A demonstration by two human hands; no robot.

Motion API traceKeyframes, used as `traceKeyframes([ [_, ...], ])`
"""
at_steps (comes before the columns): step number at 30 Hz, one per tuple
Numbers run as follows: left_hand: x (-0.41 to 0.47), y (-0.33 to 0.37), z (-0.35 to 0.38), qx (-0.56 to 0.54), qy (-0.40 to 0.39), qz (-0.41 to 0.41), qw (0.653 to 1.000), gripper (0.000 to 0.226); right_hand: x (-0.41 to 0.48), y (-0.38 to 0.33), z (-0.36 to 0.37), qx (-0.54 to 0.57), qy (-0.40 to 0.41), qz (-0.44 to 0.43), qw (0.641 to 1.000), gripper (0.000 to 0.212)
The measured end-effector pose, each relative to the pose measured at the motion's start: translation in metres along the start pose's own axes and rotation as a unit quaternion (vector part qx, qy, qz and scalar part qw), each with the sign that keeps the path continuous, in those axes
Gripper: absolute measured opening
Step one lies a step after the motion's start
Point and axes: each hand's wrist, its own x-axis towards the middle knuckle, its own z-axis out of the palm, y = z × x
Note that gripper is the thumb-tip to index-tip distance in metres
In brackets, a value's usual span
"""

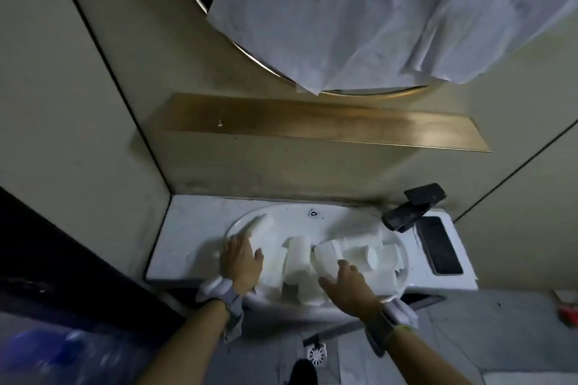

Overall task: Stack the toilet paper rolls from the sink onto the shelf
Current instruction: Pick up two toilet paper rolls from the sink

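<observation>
White porcelain forms the round sink (312, 212), sunk into a pale countertop (187, 228) at about 6 o'clock in the view. Its basin is crowded with toilet paper rolls (297, 255), all white, lying on their sides and leaning on one another; most are heaped from the centre toward 3 o'clock, and one roll (261, 223) lies apart along the rim at 10 o'clock. A dark faucet (406, 212) reaches over the basin from 2 o'clock, and a dark phone (439, 244) lies flat on the counter just beside the sink at 3 o'clock.

Above the sink, at 12 o'clock from it, a brass-coloured shelf (312, 122) runs along the wall with no rolls on it. Higher still, a round gold-framed mirror (359, 92) is mostly covered by pale sheeting (344, 9).

Left hand (240, 259) is spread flat, palm down, fingers loosely apart, over the sink's 9 o'clock rim near the lone roll; whether it touches a roll cannot be told. Right hand (347, 283) is also spread, palm down, over the near part of the heap, its fingertips at a roll, with nothing clearly gripped. Both wrists wear bands with white attachments.

A floor drain (316, 355) shows below, between the forearms.
</observation>
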Motion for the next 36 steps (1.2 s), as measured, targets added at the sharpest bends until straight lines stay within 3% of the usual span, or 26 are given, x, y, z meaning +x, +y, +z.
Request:
traceKeyframes([
  [3,0.016,-0.005,0.014,0.067,0.058,-0.042,0.995,0.058,0.027,0.012,0.012,-0.073,0.065,0.011,0.995,0.072],
  [7,0.032,-0.013,0.031,0.081,0.037,-0.082,0.993,0.069,0.052,0.024,0.028,-0.100,0.084,0.009,0.991,0.078],
  [11,0.041,-0.020,0.034,0.110,0.008,-0.072,0.991,0.058,0.061,0.019,0.026,-0.024,0.078,0.010,0.997,0.071],
  [15,0.043,-0.008,0.032,0.146,0.010,-0.069,0.987,0.048,0.079,0.020,0.020,0.053,0.044,0.033,0.997,0.082],
  [18,0.036,-0.002,0.019,0.070,0.017,-0.126,0.989,0.047,0.080,0.018,0.011,0.133,0.027,0.046,0.990,0.083],
  [22,0.020,0.007,-0.001,-0.159,0.038,-0.208,0.964,0.045,0.079,0.020,0.001,0.273,0.014,0.107,0.956,0.083],
  [24,0.011,0.006,-0.012,-0.276,0.036,-0.223,0.934,0.042,0.066,0.015,0.002,0.384,0.008,0.093,0.919,0.061],
  [26,0.001,0.005,-0.025,-0.360,0.024,-0.214,0.908,0.041,0.047,0.004,0.006,0.476,-0.008,0.078,0.876,0.044],
  [28,-0.009,0.009,-0.031,-0.403,0.005,-0.219,0.889,0.041,0.033,-0.007,0.008,0.523,-0.024,0.073,0.849,0.051],
  [31,-0.026,0.003,-0.051,-0.458,-0.004,-0.211,0.864,0.043,0.009,-0.034,0.019,0.534,-0.039,0.038,0.844,0.061],
  [36,-0.044,-0.025,-0.131,-0.557,0.001,-0.128,0.821,0.039,-0.058,-0.118,0.024,0.543,-0.035,-0.073,0.836,0.045],
])
